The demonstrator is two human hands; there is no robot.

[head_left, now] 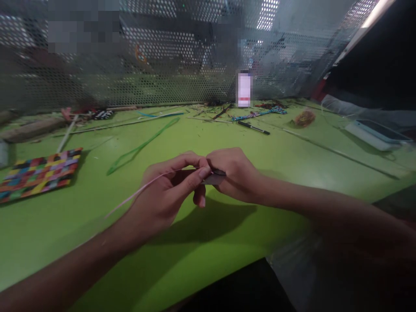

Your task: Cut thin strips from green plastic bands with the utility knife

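My left hand (172,186) pinches a thin pink strip (139,190) between thumb and forefinger. The strip's long tail runs back over the wrist to the lower left. Right against those fingertips, my right hand (232,173) is closed, knuckles up, around a flat grey piece (212,178) with a dark edge. It looks like a blade, but most of it is hidden in the fingers. Both hands meet above the green table (130,268), casting a shadow below. Where the strip meets the grey piece, the fingers cover the detail.
A multicoloured woven mat (42,173) lies at left, a green strip loop (143,145) beyond my left hand. Further back are a black pen (253,127), a blue patterned braid (260,113), a lit phone (244,89) and a perforated metal panel (182,78). At right rests another phone (378,132).
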